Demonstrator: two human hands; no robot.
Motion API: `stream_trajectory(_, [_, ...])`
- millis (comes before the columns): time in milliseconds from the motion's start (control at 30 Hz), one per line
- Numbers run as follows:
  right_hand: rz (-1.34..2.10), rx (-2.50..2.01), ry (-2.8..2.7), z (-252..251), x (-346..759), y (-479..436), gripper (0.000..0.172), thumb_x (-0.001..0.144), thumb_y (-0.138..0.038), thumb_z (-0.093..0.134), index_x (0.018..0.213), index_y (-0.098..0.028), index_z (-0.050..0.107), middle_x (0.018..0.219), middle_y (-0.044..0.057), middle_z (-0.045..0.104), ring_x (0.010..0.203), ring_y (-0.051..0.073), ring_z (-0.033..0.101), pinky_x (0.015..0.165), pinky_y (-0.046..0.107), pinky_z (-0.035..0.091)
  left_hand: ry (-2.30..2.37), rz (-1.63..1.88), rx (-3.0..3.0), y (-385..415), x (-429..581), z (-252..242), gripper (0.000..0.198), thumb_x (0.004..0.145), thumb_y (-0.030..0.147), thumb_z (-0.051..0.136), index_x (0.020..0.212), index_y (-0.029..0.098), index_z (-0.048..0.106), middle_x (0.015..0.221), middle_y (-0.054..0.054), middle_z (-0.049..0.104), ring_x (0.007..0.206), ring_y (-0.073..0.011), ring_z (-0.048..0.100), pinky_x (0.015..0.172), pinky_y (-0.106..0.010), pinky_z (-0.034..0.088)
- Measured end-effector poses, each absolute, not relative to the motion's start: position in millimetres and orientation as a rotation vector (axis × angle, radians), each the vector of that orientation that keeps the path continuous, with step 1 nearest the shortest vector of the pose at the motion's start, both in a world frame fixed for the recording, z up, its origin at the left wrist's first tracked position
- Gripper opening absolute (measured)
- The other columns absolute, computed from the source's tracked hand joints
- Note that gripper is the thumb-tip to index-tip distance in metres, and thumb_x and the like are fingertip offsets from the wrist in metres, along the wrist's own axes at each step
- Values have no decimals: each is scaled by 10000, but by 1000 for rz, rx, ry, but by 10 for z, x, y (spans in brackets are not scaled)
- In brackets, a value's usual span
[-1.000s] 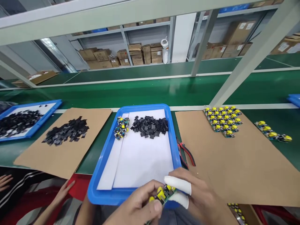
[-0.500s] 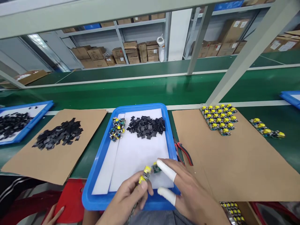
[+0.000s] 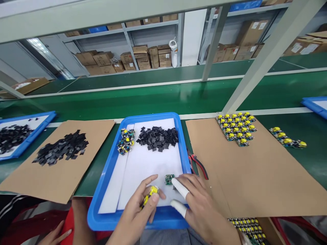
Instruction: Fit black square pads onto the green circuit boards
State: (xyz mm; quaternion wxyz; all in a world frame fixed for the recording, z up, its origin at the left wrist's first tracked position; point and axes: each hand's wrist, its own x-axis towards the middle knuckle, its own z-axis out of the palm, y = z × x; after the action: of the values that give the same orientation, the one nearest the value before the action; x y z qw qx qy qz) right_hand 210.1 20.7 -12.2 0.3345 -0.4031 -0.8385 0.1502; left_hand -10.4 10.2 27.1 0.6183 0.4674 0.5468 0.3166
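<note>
My left hand (image 3: 139, 211) is closed around a few small circuit boards with yellow parts (image 3: 153, 191), its index finger stretched forward. My right hand (image 3: 201, 204), with white finger cots on thumb and index finger, is low over the tray's near right side. Its thumb and index finger are apart. A green circuit board (image 3: 169, 179) is at the index fingertip, seemingly touching it; a second small part beneath that finger is mostly hidden. Both hands are over the blue tray (image 3: 100, 194), where a pile of black pieces (image 3: 158, 137) and a cluster of circuit boards (image 3: 125, 140) lie farther back.
Red-handled pliers (image 3: 200, 166) lie right of the tray. Boards with yellow parts (image 3: 236, 127) stand in rows on the right cardboard (image 3: 255, 180). Left cardboard (image 3: 56, 183) carries more black pieces. A box of boards (image 3: 250, 228) is below right. Another person's hand (image 3: 55, 234) shows lower left.
The board by my right index finger now shows its green face and sits apart from the left hand. My left index finger has straightened, and the boards it holds have shifted slightly left.
</note>
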Motion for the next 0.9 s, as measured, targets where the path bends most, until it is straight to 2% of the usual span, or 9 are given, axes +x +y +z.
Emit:
stream_trajectory(100, [601,-760,-2212,64,2109,239,369,1028,-215,588,1381,-107,583,1361,168,684,1351,256,578,1123,405,552,1132,612,1024,64,-160,287,690,937,545,694,1524,260,470,858,-25,649,522,-92,436,480,-208,349])
stream_trajectory(200, [696,-598,-2142,145,2041,243,358,1074,-255,530,1404,-125,568,1289,122,738,1278,193,649,1120,305,548,1077,586,1057,14,-124,253,768,855,524,793,1524,275,507,836,-36,665,551,-134,505,490,-228,408])
stream_trajectory(267, [614,-631,-2060,105,1981,212,313,1081,-214,482,1357,-120,598,1198,119,768,1179,199,701,1057,310,594,1103,647,1085,-3,-54,214,756,838,548,798,1491,262,547,830,-41,677,610,-172,573,562,-270,486])
stream_trajectory(367, [322,-747,-1984,-50,1920,140,287,1039,-129,485,1281,-66,626,1099,159,777,1109,255,719,969,370,643,1283,825,1144,3,67,160,629,919,589,678,1424,228,578,782,-19,654,700,-200,628,692,-312,539])
stream_trajectory(433, [191,-841,-1977,-163,1915,107,308,998,-78,489,1268,-35,630,1110,187,768,1111,284,712,936,407,657,1456,930,1259,26,106,143,598,954,590,623,1416,217,556,907,-43,683,771,-204,649,760,-324,543])
stream_trajectory(533, [150,-985,-2050,-253,1956,116,334,964,-23,432,1180,-52,684,1163,205,754,1160,332,683,930,501,656,1611,974,1357,79,73,171,623,977,617,556,1444,208,503,990,-58,680,691,-182,625,662,-301,529])
stream_trajectory(633, [174,-1041,-2106,-190,1996,169,302,1012,-100,468,1220,-48,681,1232,215,737,1191,362,657,942,567,641,1534,940,1299,115,20,249,641,1014,645,441,1486,213,456,800,-7,657,523,-161,554,543,-283,491])
stream_trajectory(767, [323,-734,-2116,18,1955,215,372,1082,-290,501,1359,-69,615,1310,138,734,1259,267,641,1052,393,610,1377,900,1231,94,80,345,803,939,759,485,1511,196,496,685,-15,669,560,-192,596,565,-287,512])
stream_trajectory(900, [384,-685,-2007,93,1839,176,316,1102,-224,459,1328,-103,642,1256,96,773,1213,181,696,1047,264,596,1336,900,964,67,241,399,932,856,860,491,1435,134,579,646,-40,677,477,-166,525,444,-250,415])
